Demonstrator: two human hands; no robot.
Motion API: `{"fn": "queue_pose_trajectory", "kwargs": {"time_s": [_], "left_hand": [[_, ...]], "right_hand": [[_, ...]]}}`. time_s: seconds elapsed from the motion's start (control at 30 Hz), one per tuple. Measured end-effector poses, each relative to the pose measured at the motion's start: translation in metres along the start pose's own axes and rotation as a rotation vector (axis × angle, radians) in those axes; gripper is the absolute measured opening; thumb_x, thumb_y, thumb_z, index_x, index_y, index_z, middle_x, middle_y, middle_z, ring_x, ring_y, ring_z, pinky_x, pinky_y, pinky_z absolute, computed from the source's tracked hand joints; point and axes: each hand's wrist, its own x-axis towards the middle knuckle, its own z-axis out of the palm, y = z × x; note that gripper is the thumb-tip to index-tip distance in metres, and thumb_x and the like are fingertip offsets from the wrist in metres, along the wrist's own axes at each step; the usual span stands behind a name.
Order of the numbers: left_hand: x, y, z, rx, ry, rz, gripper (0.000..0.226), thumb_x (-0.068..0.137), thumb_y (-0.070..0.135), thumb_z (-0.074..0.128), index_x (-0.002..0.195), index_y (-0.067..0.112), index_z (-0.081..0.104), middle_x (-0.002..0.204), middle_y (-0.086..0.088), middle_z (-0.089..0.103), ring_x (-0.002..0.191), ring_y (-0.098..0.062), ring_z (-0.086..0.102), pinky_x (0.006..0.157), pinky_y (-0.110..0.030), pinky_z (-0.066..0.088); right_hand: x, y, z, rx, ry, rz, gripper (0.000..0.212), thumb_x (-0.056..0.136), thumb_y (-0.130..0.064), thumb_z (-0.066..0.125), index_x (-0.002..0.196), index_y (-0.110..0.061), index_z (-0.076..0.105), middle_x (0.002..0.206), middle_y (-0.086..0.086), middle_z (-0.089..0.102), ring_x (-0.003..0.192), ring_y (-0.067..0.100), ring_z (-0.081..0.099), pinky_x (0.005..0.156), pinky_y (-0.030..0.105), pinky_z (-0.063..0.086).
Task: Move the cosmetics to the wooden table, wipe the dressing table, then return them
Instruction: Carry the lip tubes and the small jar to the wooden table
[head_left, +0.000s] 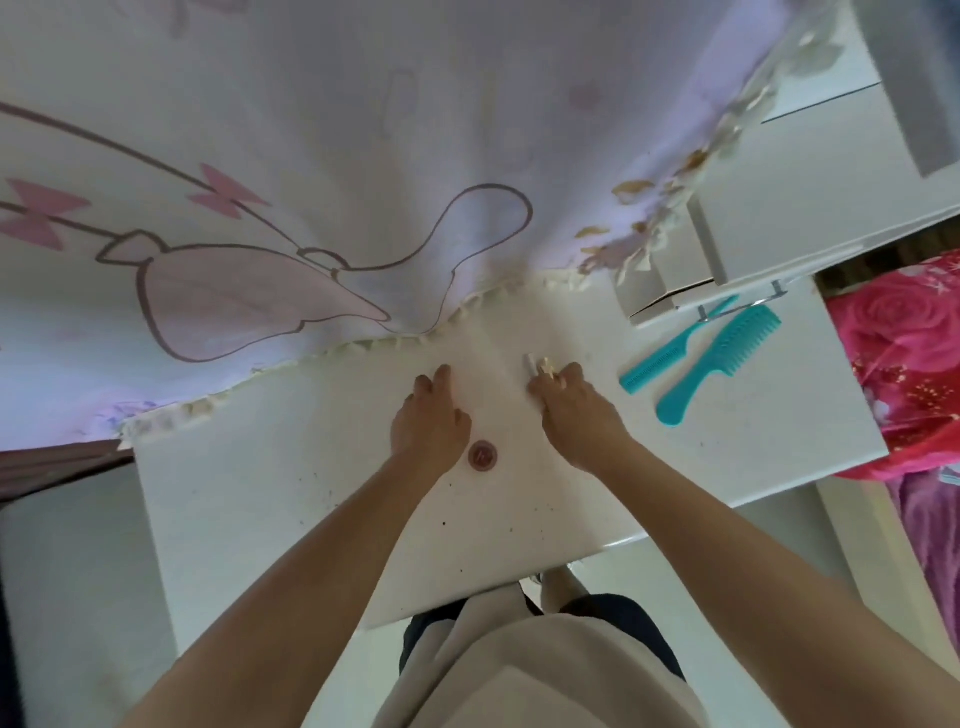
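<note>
- One white bench (260, 493) fills the middle of the view, its surface dotted with small dark specks
- Two bare hands reach over it from the near edge, side by side and a little apart
- The left hand (428, 421) lies low over the bench with its fingers curled loosely; its grip looks empty, though the palm side is hidden, so I cannot tell for sure
- The right hand (576, 415) has its grip closed on small cosmetics: one pale tube (531, 364) sticks out past the fingertips on the far side, with one small gold-coloured piece (546, 365) just beside it; whether these are two things or parts of one I cannot tell
- One small round pink jar (483, 455) stands on the bench between the two wrists, just beside the left hand and near the middle of the bench
- Two teal combs (717, 358) lie on the right part of the bench, side by side and slanted: one wide-toothed with a thick handle, one slimmer, to its left
- One white drawer unit (779, 208) stands at the far right of the bench, with an open white box (660, 296) at its left foot
- One pale curtain (311, 156) with pink bows and a drawn outline hangs along the far side, its fringed hem touching the bench
- One red floral cover (904, 353) shows at the far right edge, beyond the bench
</note>
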Motion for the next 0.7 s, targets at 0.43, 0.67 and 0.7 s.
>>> {"fn": "queue_pose_trajectory", "kwargs": {"time_s": [0.43, 0.67, 0.7], "left_hand": [[-0.031, -0.019, -0.028, -0.166, 0.170, 0.027, 0.044, 0.088, 0.020, 0.049, 0.130, 0.019, 0.034, 0.099, -0.003, 0.045, 0.064, -0.022, 0.048, 0.055, -0.031, 0.038], [-0.108, -0.009, -0.058, -0.244, 0.469, -0.067, 0.049, 0.085, 0.015, 0.051, 0.133, 0.017, 0.038, 0.097, -0.004, 0.048, 0.064, -0.028, 0.054, 0.056, -0.030, 0.039], [-0.124, -0.009, -0.059, -0.266, 0.524, -0.092, 0.051, 0.085, 0.015, 0.053, 0.134, 0.018, 0.039, 0.099, -0.004, 0.050, 0.066, -0.030, 0.056, 0.057, -0.030, 0.040]], "right_hand": [[-0.021, 0.000, -0.035, 0.020, -0.010, -0.087, 0.016, 0.096, -0.018, 0.047, 0.111, -0.018, 0.041, 0.103, 0.007, 0.040, 0.057, 0.020, 0.044, 0.060, 0.035, 0.041], [-0.049, -0.009, -0.087, -0.074, 0.105, -0.318, 0.038, 0.094, -0.019, 0.050, 0.129, -0.030, 0.039, 0.108, 0.005, 0.047, 0.080, 0.035, 0.063, 0.071, 0.041, 0.050], [-0.052, -0.014, -0.092, -0.082, 0.115, -0.359, 0.043, 0.095, -0.022, 0.051, 0.134, -0.031, 0.038, 0.111, 0.005, 0.047, 0.084, 0.035, 0.063, 0.074, 0.041, 0.050]]}}
